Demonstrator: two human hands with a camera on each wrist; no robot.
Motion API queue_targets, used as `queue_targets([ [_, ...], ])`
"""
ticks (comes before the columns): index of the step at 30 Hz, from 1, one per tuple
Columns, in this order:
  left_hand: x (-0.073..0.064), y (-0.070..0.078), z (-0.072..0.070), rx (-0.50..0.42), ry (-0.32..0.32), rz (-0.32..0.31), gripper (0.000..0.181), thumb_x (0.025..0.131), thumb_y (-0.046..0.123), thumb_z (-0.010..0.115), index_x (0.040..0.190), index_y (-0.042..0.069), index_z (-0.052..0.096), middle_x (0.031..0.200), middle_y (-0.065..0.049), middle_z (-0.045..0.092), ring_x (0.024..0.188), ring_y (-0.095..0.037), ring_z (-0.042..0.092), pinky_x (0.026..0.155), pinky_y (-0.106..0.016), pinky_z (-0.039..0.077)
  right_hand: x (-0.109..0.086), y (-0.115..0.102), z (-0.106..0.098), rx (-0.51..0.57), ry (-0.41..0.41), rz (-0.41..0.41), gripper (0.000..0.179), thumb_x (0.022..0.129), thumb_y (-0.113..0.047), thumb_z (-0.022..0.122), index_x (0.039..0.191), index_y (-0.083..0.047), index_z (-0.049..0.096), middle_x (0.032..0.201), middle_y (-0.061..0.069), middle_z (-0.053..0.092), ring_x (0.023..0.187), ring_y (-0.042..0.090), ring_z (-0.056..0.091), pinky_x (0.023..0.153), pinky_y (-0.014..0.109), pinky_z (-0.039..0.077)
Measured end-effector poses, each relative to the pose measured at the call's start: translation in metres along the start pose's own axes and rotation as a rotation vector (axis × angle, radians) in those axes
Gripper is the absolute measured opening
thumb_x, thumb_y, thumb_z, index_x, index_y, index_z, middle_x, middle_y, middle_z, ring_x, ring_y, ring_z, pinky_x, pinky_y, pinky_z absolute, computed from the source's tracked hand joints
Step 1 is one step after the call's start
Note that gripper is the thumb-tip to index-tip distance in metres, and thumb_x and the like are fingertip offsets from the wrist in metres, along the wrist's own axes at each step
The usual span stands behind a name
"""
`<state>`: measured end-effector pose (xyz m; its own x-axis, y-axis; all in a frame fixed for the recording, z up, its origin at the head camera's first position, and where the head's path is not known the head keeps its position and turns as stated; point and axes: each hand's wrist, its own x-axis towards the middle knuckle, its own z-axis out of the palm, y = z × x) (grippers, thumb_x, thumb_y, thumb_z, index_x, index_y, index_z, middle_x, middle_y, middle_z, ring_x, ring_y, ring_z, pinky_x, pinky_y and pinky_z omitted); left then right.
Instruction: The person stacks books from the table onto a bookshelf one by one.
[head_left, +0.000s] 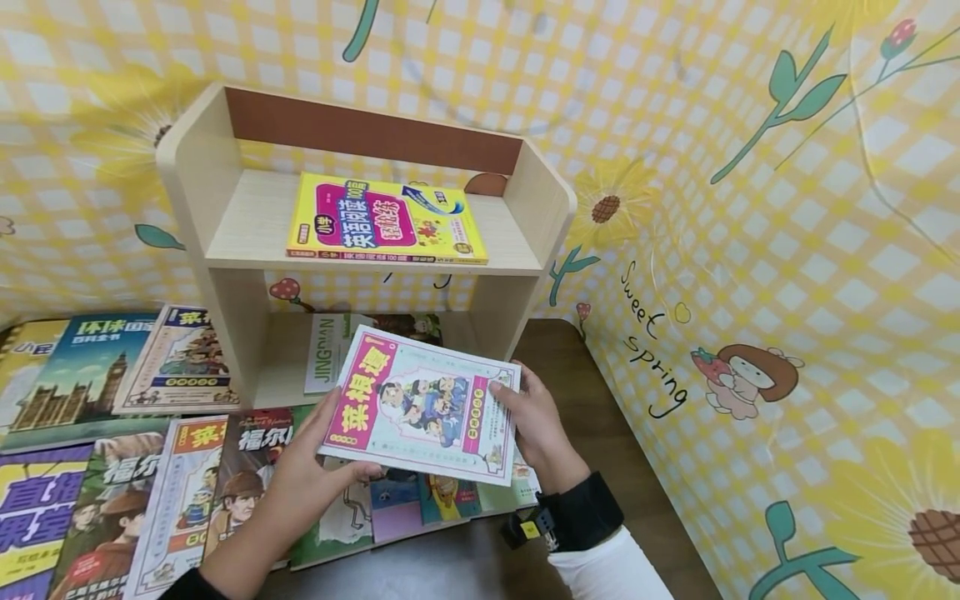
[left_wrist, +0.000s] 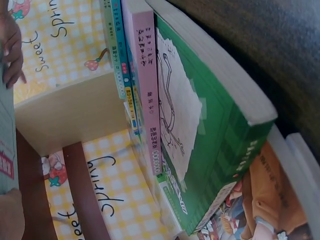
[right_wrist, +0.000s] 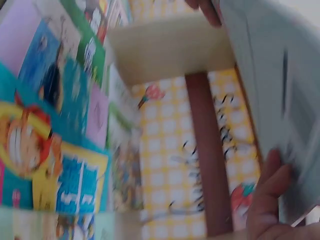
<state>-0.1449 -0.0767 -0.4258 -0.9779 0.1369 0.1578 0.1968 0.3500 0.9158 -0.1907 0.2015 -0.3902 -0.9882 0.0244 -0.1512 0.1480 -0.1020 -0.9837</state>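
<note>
In the head view a light-blue book (head_left: 442, 454) with a pink title strip and cartoon children on its cover is held up, tilted, before the small shelf. My left hand (head_left: 307, 467) grips its left end, thumb along the lower edge and fingers hidden behind. The right hand (head_left: 538, 417) pinches the opposite end, thumb on the cover. The right wrist view shows the underside of the book (right_wrist: 270, 95) with fingers (right_wrist: 270, 195) against it. At the left wrist view's edge, part of the book (left_wrist: 7, 125) shows between both hands.
A pale wooden shelf (head_left: 525, 287) stands against the checked cloth backdrop. On its upper board lies a yellow book (head_left: 457, 225); a white-green book (head_left: 322, 354) lies in the lower compartment. Several books, including a Big Ben one (head_left: 82, 367) and a green one (head_left: 330, 533), cover the table (head_left: 600, 392).
</note>
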Motion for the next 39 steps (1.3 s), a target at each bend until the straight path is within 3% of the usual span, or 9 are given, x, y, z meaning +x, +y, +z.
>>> queue_targets([
  [6, -0.013, 0.005, -0.001, 0.044, 0.118, 0.042, 0.108, 0.075, 0.026, 0.084, 0.156, 0.016, 0.013, 0.16, -0.018, 0.013, 0.142, -0.047, 0.017, 0.1, -0.071, 0.028, -0.03, -0.009, 0.016, -0.038, -0.031, -0.089, 0.067, 0.099, 0.0, 0.047, 0.155, -0.01, 0.013, 0.143, 0.021, 0.046, 0.112, 0.025, 0.061, 0.078, 0.028, 0.056],
  [12, -0.019, 0.017, -0.008, 0.053, 0.234, 0.09, 0.108, 0.075, 0.019, 0.084, 0.156, 0.015, 0.012, 0.16, -0.018, 0.013, 0.142, -0.044, 0.018, 0.1, -0.067, 0.032, -0.054, -0.018, 0.023, -0.073, -0.138, -0.193, 0.07, 0.099, 0.002, 0.045, 0.156, -0.017, 0.01, 0.155, 0.009, 0.031, 0.12, 0.027, 0.055, 0.083, 0.029, 0.055],
  [15, -0.016, 0.025, -0.013, -0.017, 0.246, 0.103, 0.105, 0.079, 0.013, 0.08, 0.156, 0.016, 0.009, 0.16, -0.016, 0.011, 0.138, -0.042, 0.028, 0.102, -0.042, 0.043, -0.059, -0.021, 0.026, -0.081, -0.202, -0.287, 0.074, 0.099, -0.001, 0.049, 0.156, -0.017, 0.005, 0.159, 0.005, 0.022, 0.127, 0.026, 0.05, 0.09, 0.029, 0.052],
  [18, -0.01, 0.033, -0.019, -0.046, 0.271, 0.12, 0.104, 0.08, 0.011, 0.079, 0.156, 0.019, 0.009, 0.16, -0.013, 0.012, 0.133, -0.04, 0.035, 0.087, -0.011, 0.045, -0.057, -0.023, 0.028, -0.086, -0.258, -0.374, 0.082, 0.097, -0.006, 0.056, 0.156, -0.017, 0.0, 0.161, 0.003, 0.015, 0.131, 0.026, 0.045, 0.095, 0.029, 0.049],
  [21, -0.003, 0.041, -0.025, -0.014, 0.289, 0.114, 0.102, 0.082, 0.018, 0.079, 0.156, 0.023, 0.009, 0.161, -0.007, 0.012, 0.134, -0.039, 0.035, 0.081, -0.001, 0.039, -0.05, -0.025, 0.032, -0.087, -0.297, -0.432, 0.092, 0.094, -0.012, 0.064, 0.156, -0.021, -0.003, 0.161, -0.001, 0.011, 0.134, 0.024, 0.043, 0.098, 0.031, 0.046],
  [26, 0.012, 0.052, -0.034, -0.005, 0.296, 0.141, 0.099, 0.083, 0.023, 0.077, 0.156, 0.026, 0.011, 0.159, -0.002, 0.019, 0.131, -0.033, 0.04, 0.083, -0.007, 0.043, -0.031, -0.035, 0.037, -0.119, -0.321, -0.499, 0.098, 0.091, -0.017, 0.068, 0.155, -0.023, -0.005, 0.161, -0.005, 0.006, 0.141, 0.018, 0.03, 0.107, 0.031, 0.037],
  [31, 0.033, 0.062, -0.044, -0.004, 0.304, 0.191, 0.093, 0.084, 0.023, 0.076, 0.155, 0.026, 0.017, 0.15, -0.007, 0.036, 0.12, -0.029, 0.051, 0.081, -0.009, 0.047, -0.011, -0.05, 0.046, -0.117, -0.326, -0.483, 0.092, 0.094, -0.007, 0.061, 0.156, -0.018, -0.006, 0.161, 0.0, 0.013, 0.136, 0.022, 0.041, 0.105, 0.029, 0.04],
  [34, 0.042, 0.065, -0.05, 0.026, 0.285, 0.157, 0.093, 0.084, 0.029, 0.075, 0.156, 0.024, 0.016, 0.153, -0.01, 0.033, 0.125, -0.034, 0.047, 0.091, -0.027, 0.049, -0.001, -0.055, 0.05, -0.097, -0.329, -0.467, 0.094, 0.093, -0.014, 0.063, 0.155, -0.014, -0.006, 0.16, 0.003, 0.018, 0.132, 0.026, 0.045, 0.105, 0.03, 0.041],
  [39, 0.056, 0.074, -0.056, 0.062, 0.271, 0.109, 0.091, 0.085, 0.037, 0.073, 0.156, 0.023, 0.018, 0.149, -0.015, 0.034, 0.126, -0.036, 0.044, 0.094, -0.054, 0.045, 0.012, -0.06, 0.054, -0.137, -0.27, -0.485, 0.096, 0.09, -0.027, 0.065, 0.155, -0.009, -0.003, 0.161, 0.005, 0.016, 0.142, 0.022, 0.03, 0.113, 0.037, 0.03],
])
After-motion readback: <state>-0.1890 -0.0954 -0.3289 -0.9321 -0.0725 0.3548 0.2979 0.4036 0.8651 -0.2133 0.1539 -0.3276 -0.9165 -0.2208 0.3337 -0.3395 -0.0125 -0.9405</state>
